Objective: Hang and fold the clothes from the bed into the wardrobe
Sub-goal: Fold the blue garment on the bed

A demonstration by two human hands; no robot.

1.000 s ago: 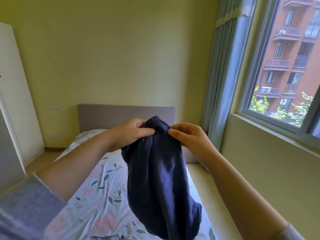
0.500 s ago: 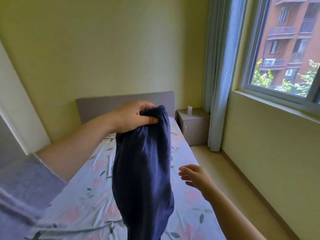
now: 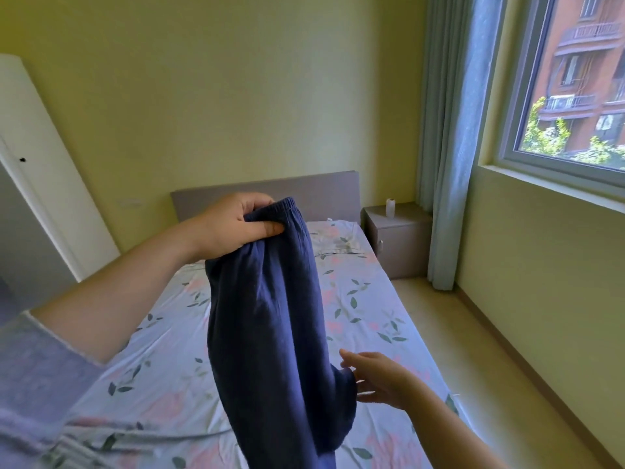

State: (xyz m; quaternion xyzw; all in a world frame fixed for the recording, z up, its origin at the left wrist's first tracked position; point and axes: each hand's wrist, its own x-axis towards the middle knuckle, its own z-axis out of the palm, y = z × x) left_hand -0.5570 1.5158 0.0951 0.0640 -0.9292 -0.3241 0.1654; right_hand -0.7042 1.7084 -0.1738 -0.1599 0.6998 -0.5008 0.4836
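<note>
The navy garment [image 3: 270, 333] hangs by its elastic band from the left hand [image 3: 233, 228], thumb [image 3: 267, 228] pressed on the front and fingers curled behind. That arm reaches forward at chest height. The cloth drops over the middle of the bed [image 3: 372, 316]. The right hand [image 3: 382, 380], low near the bed's right edge, has fingers straight and spread, holding nothing, tips at the garment's lower edge; contact unclear.

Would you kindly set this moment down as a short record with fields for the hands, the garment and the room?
left hand: grips the elastic hem of the navy garment, held up over the bed
right hand: open, fingers beside the garment's lower part; contact unclear
garment: hangs bunched, unfolded
nightstand: beside the bed's head, small white item on top
wardrobe door: white, far left
</note>
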